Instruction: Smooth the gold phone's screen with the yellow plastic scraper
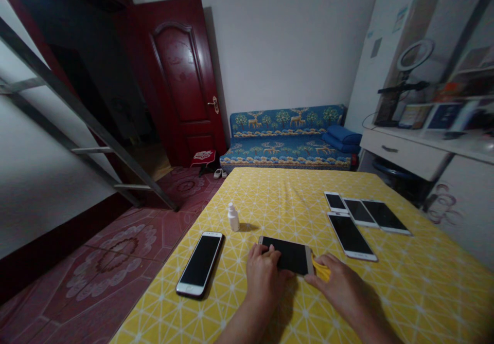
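One phone [294, 257], left grip [264, 272] loosely holding it, right grip [339, 278] apparently pinching yellow cloth [321, 269], white bottle [233, 219] beyond

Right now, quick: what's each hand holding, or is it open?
Left hand: holding the gold-bezeled smartphone near its left end.
Right hand: closed on a yellow cloth against the smartphone's right end.

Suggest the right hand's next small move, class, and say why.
Probably bring the yellow cloth onto the phone for a light wipe: the right hand holds the cloth at the phone's right end, while the left hand rests on its left part.
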`<state>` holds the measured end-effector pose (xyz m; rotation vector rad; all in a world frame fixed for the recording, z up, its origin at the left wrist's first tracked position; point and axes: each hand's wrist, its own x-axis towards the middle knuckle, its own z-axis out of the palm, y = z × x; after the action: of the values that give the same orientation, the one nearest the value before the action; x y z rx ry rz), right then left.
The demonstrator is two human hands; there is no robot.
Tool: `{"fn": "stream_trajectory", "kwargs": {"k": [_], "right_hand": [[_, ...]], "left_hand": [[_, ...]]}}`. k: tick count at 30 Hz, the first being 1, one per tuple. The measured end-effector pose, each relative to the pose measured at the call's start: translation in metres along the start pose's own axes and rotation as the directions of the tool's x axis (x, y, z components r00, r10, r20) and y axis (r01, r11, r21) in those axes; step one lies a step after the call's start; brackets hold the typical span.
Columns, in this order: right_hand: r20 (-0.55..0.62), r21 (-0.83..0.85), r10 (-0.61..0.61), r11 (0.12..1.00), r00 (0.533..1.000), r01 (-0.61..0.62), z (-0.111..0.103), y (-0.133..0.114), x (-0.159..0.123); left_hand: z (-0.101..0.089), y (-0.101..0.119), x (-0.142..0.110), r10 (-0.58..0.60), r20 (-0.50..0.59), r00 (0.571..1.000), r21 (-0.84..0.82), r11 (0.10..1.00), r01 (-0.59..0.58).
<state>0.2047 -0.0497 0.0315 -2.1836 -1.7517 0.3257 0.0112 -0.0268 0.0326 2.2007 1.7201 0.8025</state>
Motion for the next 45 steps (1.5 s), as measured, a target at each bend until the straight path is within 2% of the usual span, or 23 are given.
{"fn": "stream_trajectory", "kwargs": {"k": [6,15,27,32,39,45], "right_hand": [[-0.019,-0.003,-0.028,1.0,0.999,0.028,-0.001,-0.001,-0.002],[-0.051,0.001,-0.007,1.0,0.999,0.007,-0.005,-0.002,-0.001],[-0.04,-0.05,0.011,0.999,0.999,-0.013,-0.013,-0.01,-0.002],[-0.089,-0.064,-0.004,0.998,0.996,-0.002,-0.008,-0.006,-0.003],[-0.121,-0.041,-0.044,0.998,0.992,0.039,0.005,0.003,0.002],[-0.108,-0.072,-0.039,0.997,0.993,0.031,0.0,-0.001,0.0]], "left_hand": [[-0.001,0.001,0.0,-0.001,0.018,1.0,-0.022,1.0,0.002],[-0.002,-0.003,0.0,0.031,0.078,0.996,-0.026,0.999,-0.029],[-0.001,-0.002,-0.002,0.038,0.08,0.996,-0.026,0.999,-0.036],[-0.001,-0.002,-0.004,0.04,0.081,0.996,-0.035,0.999,-0.038],[0.005,-0.001,-0.01,0.192,0.098,0.976,-0.111,0.977,-0.181],[0.01,0.001,-0.013,0.331,0.101,0.938,-0.208,0.929,-0.306]]}}
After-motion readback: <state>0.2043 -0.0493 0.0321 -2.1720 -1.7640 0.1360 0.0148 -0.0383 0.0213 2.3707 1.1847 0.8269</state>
